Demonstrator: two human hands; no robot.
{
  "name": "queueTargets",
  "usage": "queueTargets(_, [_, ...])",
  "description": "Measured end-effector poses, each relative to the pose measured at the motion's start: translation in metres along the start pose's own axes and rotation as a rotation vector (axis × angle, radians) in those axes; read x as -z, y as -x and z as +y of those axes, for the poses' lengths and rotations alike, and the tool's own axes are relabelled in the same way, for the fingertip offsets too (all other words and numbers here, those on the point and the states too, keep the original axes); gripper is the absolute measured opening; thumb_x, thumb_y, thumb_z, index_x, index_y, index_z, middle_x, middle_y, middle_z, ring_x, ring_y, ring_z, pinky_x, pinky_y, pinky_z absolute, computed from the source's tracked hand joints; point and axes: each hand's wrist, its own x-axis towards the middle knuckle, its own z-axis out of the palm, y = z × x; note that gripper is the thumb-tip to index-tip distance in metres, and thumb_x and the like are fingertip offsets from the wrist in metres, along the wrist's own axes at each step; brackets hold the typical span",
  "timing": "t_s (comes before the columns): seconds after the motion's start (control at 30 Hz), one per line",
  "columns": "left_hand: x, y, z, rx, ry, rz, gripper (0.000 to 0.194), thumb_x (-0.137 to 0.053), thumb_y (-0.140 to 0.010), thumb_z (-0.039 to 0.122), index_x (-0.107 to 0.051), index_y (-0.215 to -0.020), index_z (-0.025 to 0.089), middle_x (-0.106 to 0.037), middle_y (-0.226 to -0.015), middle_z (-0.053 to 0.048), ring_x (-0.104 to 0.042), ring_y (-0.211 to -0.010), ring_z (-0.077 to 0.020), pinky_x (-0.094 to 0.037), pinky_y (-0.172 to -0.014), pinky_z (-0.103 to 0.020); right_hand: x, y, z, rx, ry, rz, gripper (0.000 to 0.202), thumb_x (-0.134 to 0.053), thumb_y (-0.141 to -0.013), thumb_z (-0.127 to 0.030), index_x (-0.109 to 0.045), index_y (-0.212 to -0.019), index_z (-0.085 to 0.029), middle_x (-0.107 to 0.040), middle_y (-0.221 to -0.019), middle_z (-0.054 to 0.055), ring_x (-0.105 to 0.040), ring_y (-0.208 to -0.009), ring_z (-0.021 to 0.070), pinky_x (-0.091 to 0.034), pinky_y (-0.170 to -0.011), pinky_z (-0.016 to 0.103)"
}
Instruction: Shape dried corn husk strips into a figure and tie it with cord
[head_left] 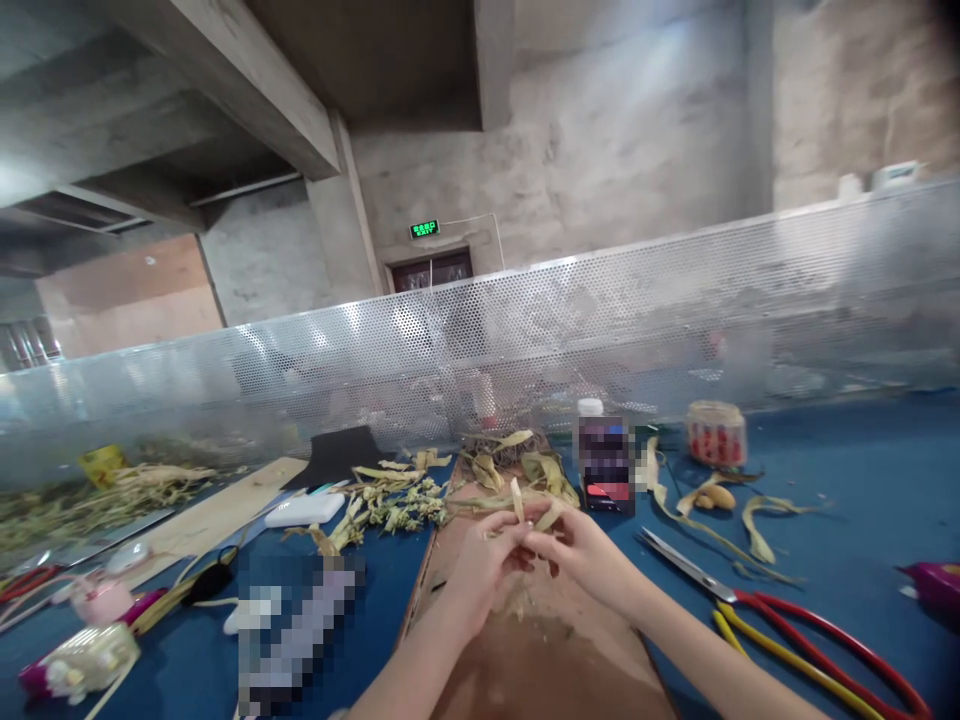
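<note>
— What are the hands doing?

— The left hand [480, 560] and the right hand [577, 550] meet over a brown board [540, 650] on the blue table [862, 480]. Both sets of fingers are closed, pinching a pale dried leaf strip [525, 515] between them. The strip sticks up just above the fingertips.

— Any containers?

— A small jar [718, 433] stands near the mesh wall [675, 310], with red and white showing through its side; what is in it I cannot make out. A bottle with a white cap [590, 408] stands beside the board, its front blurred out. A yellow tub [101, 462] sits far left, contents not visible.

— What else lies about?

— Scissors with red and yellow handles [787, 630] lie right of the right forearm, cut off at the lower edge. More dried leaves [525, 465] pile at the board's far end, and greenish sprigs [397, 505] lie left of it, next to a white flat case [304, 510].

— Anything hard to read?

— A blurred patch [300, 620] covers something left of the board. A purple object [934, 583] is cut off at the right edge. Shapes behind the mesh are too hazy to name.
</note>
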Motion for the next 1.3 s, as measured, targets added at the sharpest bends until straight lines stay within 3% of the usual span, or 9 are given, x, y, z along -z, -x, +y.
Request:
queueTargets(0.13, [0.002,-0.002,-0.001,-0.014,-0.017,0.031,0.023,-0.062,-0.071,0.034,-0.065,-0.084,0.015,-0.059,-0.074,-0.005,-0.052,-0.059,-0.0120,-0.042,-0.057,-0.023,0.002,0.000,-0.001,-0.021,-0.070,0.060,0.040,-0.035,-0.087,-0.049,-0.056,-0.090,-0.016,-0.050,-0.070,0.000,-0.048,-0.055,0.0106,-0.044,-0.048,0.022])
queueTargets(0.33, [0.006,-0.004,-0.010,-0.023,-0.125,0.023,0.024,-0.061,-0.070,0.036,-0.062,-0.081,0.015,-0.059,-0.072,-0.003,-0.050,-0.056,-0.0113,-0.044,-0.058,-0.025,-0.001,0.000,0.008,0.020,0.139,0.163,0.033,-0.040,-0.085,-0.047,-0.054,-0.074,-0.018,-0.045,-0.057,-0.003,-0.043,-0.047,0.0106,-0.038,-0.043,0.022])
queueTargets(0.57, [0.001,-0.001,-0.007,-0.046,-0.155,-0.028,0.020,-0.060,-0.071,0.035,-0.062,-0.081,0.017,-0.054,-0.067,-0.001,-0.052,-0.062,-0.0137,-0.044,-0.061,-0.025,-0.003,0.003,0.005,-0.011,0.135,0.189,0.033,-0.038,-0.086,-0.047,-0.053,-0.075,-0.020,-0.043,-0.050,-0.004,-0.041,-0.039,0.0104,-0.034,-0.039,0.022])
queueTargets(0.77, [-0.002,0.000,-0.001,-0.064,-0.168,-0.046,0.017,-0.061,-0.070,0.032,-0.061,-0.075,0.016,-0.050,-0.064,0.001,-0.047,-0.060,-0.0118,-0.044,-0.063,-0.026,-0.001,0.004,0.007,0.027,0.210,0.320,0.034,-0.038,-0.087,-0.045,-0.049,-0.068,-0.020,-0.036,-0.050,-0.005,-0.036,-0.044,0.0101,-0.030,-0.043,0.021])
queueTargets(1.0, [-0.005,0.004,0.007,-0.060,-0.258,-0.035,0.021,-0.059,-0.070,0.034,-0.061,-0.080,0.015,-0.054,-0.067,-0.001,-0.050,-0.064,-0.0141,-0.043,-0.063,-0.026,0.000,0.004,0.004,0.083,0.233,0.330,0.036,-0.038,-0.086,-0.047,-0.049,-0.067,-0.019,-0.048,-0.057,-0.001,-0.042,-0.053,0.0123,-0.033,-0.050,0.022])
queueTargets(1.3, [-0.004,0.007,0.009,-0.117,-0.455,0.003,0.020,-0.054,-0.074,0.035,-0.061,-0.076,0.016,-0.057,-0.069,-0.002,-0.052,-0.065,-0.0152,-0.039,-0.061,-0.024,0.002,0.004,0.008,-0.008,0.148,0.292,0.035,-0.041,-0.084,-0.050,-0.047,-0.066,-0.021,-0.037,-0.044,-0.005,-0.037,-0.040,0.0106,-0.029,-0.039,0.022])
